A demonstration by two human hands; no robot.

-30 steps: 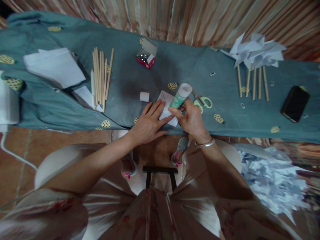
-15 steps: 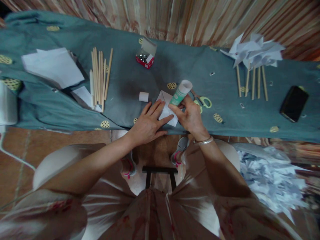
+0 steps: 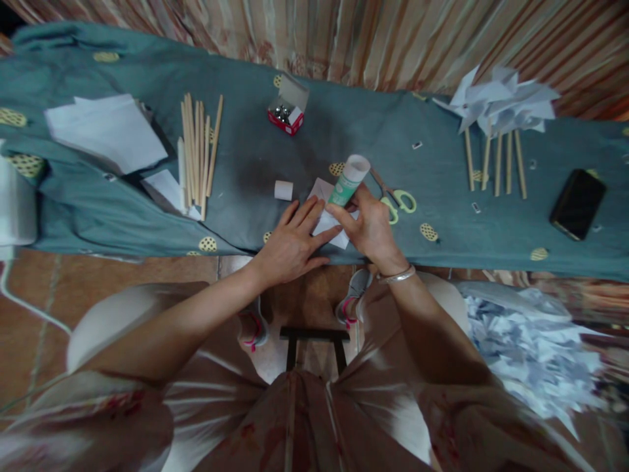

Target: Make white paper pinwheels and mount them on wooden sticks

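With fingers spread, my left hand [image 3: 291,241] lies flat on a small piece of white paper [image 3: 339,238] near the table's front edge. My right hand [image 3: 372,224] is closed round a green and white glue stick [image 3: 346,183], tilted with its lower end down at the paper. That lower end is hidden by my fingers. A white cap [image 3: 284,190] lies on its side just beyond my left hand. Scissors with light green handles [image 3: 403,200] rest to the right of my right hand, partly behind it.
At the left are a stack of white paper [image 3: 108,131] and several wooden sticks [image 3: 200,154]. A red box of metal pins [image 3: 285,117] stands open at the back. Paper pinwheels [image 3: 506,105] and a phone [image 3: 578,203] lie right. A bag of folded paper [image 3: 533,354] is below.
My right hand has moved slightly left with the glue stick, across the paper. My left hand has stayed in place on the paper.
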